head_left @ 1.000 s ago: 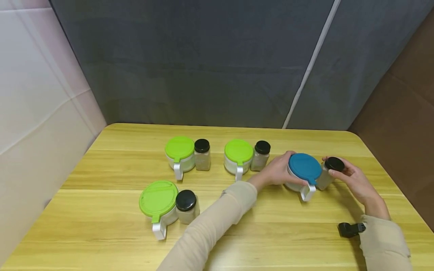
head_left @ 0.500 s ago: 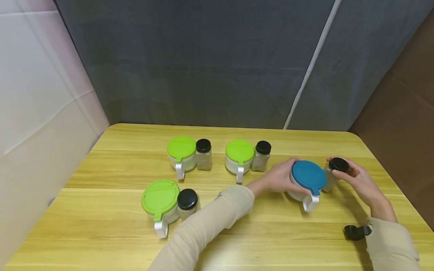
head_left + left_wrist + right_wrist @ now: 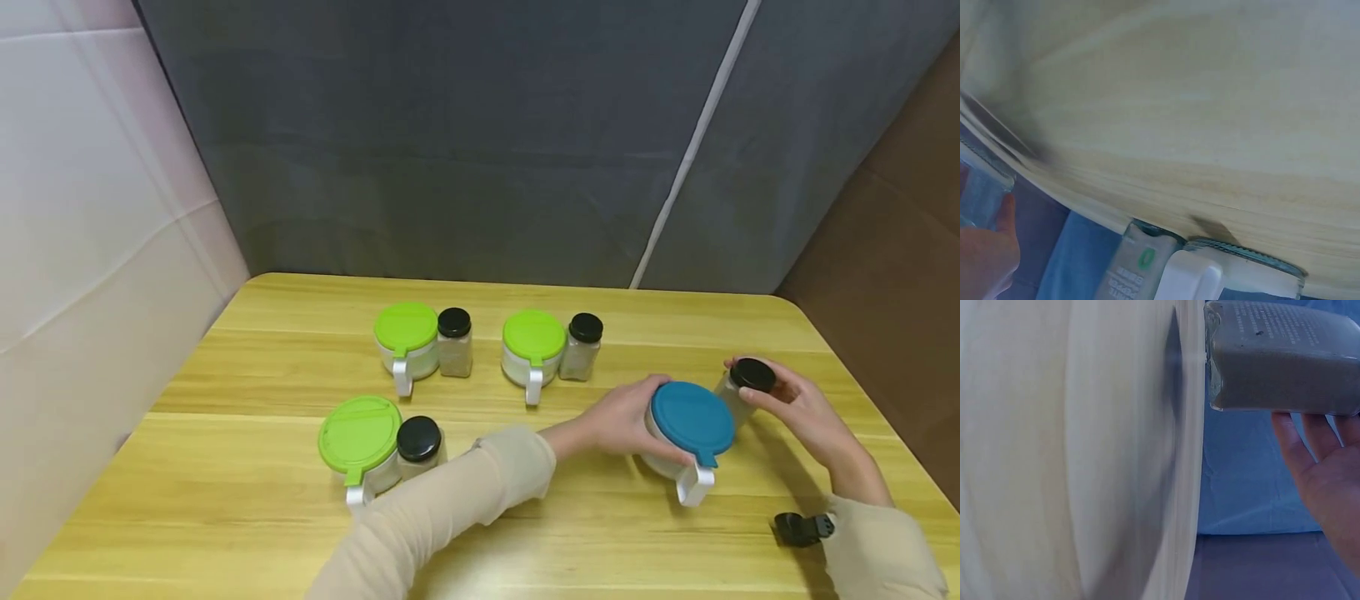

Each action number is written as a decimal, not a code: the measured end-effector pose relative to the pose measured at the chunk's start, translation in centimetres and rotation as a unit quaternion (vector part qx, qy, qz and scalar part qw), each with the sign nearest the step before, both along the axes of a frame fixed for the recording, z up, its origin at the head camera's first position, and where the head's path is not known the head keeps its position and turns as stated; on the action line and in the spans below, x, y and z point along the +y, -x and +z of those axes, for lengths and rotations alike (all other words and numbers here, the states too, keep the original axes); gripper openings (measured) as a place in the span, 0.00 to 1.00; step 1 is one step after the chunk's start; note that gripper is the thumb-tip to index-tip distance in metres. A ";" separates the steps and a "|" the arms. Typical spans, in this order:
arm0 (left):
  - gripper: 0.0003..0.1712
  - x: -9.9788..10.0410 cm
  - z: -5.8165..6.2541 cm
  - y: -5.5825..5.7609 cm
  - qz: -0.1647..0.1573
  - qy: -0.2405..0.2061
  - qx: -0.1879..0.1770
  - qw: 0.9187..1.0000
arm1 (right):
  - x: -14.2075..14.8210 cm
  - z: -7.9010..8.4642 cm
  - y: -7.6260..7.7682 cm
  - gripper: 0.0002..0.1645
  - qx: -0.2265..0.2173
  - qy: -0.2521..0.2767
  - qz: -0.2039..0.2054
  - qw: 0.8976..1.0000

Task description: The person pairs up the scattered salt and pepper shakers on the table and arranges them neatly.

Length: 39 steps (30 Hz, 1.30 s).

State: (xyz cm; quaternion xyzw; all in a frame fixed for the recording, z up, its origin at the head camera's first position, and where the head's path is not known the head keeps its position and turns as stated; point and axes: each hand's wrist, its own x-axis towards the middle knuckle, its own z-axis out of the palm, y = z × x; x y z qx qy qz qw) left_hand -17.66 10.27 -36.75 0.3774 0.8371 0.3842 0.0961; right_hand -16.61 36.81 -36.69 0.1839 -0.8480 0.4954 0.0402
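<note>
On the right of the head view, my left hand (image 3: 618, 421) grips a seasoning pot (image 3: 692, 421) with a blue lid and a white handle that points toward me. Beside it, my right hand (image 3: 813, 417) holds a clear spice jar (image 3: 752, 375) by its upper part, thumb near the black lid. The spice jar stands just behind and right of the pot, partly covered by hand and pot. Greyish powder fills the spice jar (image 3: 1279, 362) in the right wrist view, its base close to the tabletop. Only part of the glass pot (image 3: 982, 194) shows in the left wrist view.
Green-lidded pots (image 3: 405, 329) and black-lidded spice jars (image 3: 454, 323) stand in pairs: two at the back, one nearer me on the left. My left sleeve (image 3: 442, 500) passes close to that front pair. A black device (image 3: 798, 529) sits at my right cuff.
My left hand has brought the blue-lidded pot toward me and slightly right. The right hand and its spice jar have shifted a little the same way. The head view has turned slightly.
</note>
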 end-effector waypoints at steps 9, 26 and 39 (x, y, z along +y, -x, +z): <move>0.52 -0.7 0.1 -1.5 -0.005 -0.007 -0.003 1.000 | -0.5 0.8 -0.8 0.23 0.015 -0.002 0.038 0.999; 0.50 -3.1 1.5 -4.0 -0.015 -0.041 -0.019 0.999 | -1.8 1.9 -2.4 0.26 0.005 0.019 0.099 0.995; 0.50 -5.6 1.8 -5.5 -0.008 -0.043 -0.024 0.999 | -3.5 3.1 -2.7 0.27 0.034 0.092 0.180 0.979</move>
